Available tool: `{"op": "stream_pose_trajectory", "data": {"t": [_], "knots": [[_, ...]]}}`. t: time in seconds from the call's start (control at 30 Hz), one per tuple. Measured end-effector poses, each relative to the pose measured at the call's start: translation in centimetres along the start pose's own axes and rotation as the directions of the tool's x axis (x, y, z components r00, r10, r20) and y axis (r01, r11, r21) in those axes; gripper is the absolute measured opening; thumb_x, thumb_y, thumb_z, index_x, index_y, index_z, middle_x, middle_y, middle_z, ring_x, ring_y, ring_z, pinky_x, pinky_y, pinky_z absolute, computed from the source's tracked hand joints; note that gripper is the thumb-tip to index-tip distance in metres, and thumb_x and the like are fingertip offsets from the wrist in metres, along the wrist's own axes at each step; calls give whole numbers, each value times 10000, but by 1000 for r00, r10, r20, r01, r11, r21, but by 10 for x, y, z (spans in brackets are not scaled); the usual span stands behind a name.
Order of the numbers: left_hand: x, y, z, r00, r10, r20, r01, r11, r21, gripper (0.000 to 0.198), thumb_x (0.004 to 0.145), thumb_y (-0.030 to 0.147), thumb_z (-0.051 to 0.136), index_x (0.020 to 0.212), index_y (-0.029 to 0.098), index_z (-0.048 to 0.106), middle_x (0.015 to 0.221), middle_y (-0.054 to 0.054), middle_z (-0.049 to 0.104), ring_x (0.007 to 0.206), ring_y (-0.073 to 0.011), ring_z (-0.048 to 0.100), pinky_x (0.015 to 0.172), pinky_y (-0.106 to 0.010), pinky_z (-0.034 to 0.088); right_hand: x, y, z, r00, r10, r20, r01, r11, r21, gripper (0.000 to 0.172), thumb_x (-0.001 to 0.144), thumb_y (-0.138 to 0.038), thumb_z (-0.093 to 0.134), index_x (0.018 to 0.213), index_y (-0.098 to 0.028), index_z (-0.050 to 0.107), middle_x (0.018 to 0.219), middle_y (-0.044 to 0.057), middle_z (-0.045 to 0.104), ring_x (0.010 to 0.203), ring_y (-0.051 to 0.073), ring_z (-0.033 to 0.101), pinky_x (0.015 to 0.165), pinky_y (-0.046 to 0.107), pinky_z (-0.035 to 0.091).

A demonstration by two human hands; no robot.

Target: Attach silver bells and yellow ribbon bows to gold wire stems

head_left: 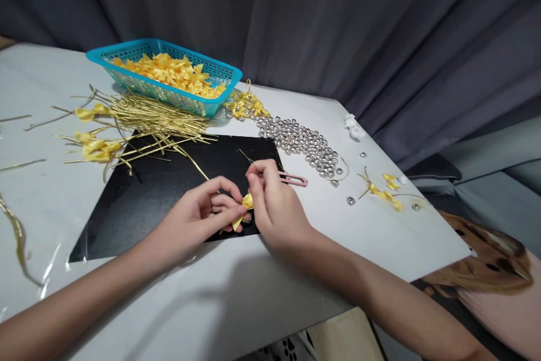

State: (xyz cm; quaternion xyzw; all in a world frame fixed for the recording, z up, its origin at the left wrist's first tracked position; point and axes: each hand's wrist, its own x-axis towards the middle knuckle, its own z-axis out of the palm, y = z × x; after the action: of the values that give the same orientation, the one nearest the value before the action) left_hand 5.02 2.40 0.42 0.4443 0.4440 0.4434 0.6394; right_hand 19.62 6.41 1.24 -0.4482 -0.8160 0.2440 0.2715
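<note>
My left hand [211, 207] pinches a yellow ribbon bow [247, 201] between thumb and fingers, low over a black board [169, 181]. Close against the bow's right side is my right hand [274, 197], its thumb and forefinger pressed together; whatever they grip is hidden. A thin gold wire end shows just above those fingers. Under the bow, a small silver bead [247, 218] is partly visible near my left fingertips. A pink slotted tool [293, 179] sticks out past my right hand; I cannot tell whether the hand touches it.
Behind the board stands a turquoise basket [164, 92] full of yellow bows [169, 71]. Gold twist wires [156, 116] lie before it, with bows at their left ends. Silver heart-shaped beads [296, 138] spread to the right. More bows on wire [382, 195] rest near the table's right edge.
</note>
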Motion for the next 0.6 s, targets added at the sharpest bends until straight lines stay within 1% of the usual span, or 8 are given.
{"op": "stream_pose_trajectory", "data": {"t": [0.1,0.2,0.27,0.33,0.4,0.47,0.53,0.6], "knots": [[1,1,0,999,-16,28,15,999,40,151,686,221,726,705,160,589,586,57,638,559,-47,568,544,-128,436,1,0,4,998,21,53,-23,999,26,143,932,-272,313,988,-183,411,623,-26,492,491,111,462,506,232,285],[3,-1,-1,999,-39,2,39,998,42,161,632,186,758,724,161,628,657,53,661,617,-55,593,584,-134,460,2,5,3,997,12,74,-20,993,112,127,938,-261,321,971,-184,416,605,-45,469,488,100,442,514,224,293],[4,-3,-3,998,-53,-45,54,998,16,213,608,193,776,766,170,635,683,49,682,651,-70,618,619,-151,478,4,8,0,1000,-6,27,3,994,105,125,945,-258,327,954,-185,427,640,-36,489,528,99,458,536,225,310],[5,-4,-4,991,-84,-104,83,996,-12,264,595,206,790,803,179,631,695,41,706,663,-85,642,632,-164,486,4,11,-5,997,-42,-59,44,999,32,123,947,-241,343,925,-181,448,741,-2,540,617,105,497,580,232,338],[6,-4,-5,984,-113,-137,111,994,-21,282,596,214,798,822,182,633,711,30,727,656,-91,657,623,-164,482,5,13,-12,986,-102,-131,101,995,-17,119,946,-207,358,896,-176,461,820,24,570,698,110,525,621,235,368],[6,-4,-6,983,-119,-137,119,993,-10,241,617,233,791,806,179,651,710,21,735,644,-87,655,605,-154,470,5,15,-19,967,-205,-150,205,979,-16,112,942,-173,373,894,-170,475,836,29,589,727,105,545,630,222,392],[6,-3,-5,985,-105,-135,106,994,4,193,652,263,771,797,182,673,681,20,731,618,-78,639,575,-142,454,4,17,-24,931,-343,-123,340,939,-42,116,933,-138,390,926,-160,504,841,29,612,715,94,559,616,206,408],[6,-1,-4,986,-86,-141,89,996,15,168,676,278,753,804,188,693,650,20,722,604,-75,626,560,-137,445,3,19,-27,879,-472,-70,463,879,-110,163,920,-97,394,985,-145,535,874,37,643,695,86,573,598,196,419]]}}
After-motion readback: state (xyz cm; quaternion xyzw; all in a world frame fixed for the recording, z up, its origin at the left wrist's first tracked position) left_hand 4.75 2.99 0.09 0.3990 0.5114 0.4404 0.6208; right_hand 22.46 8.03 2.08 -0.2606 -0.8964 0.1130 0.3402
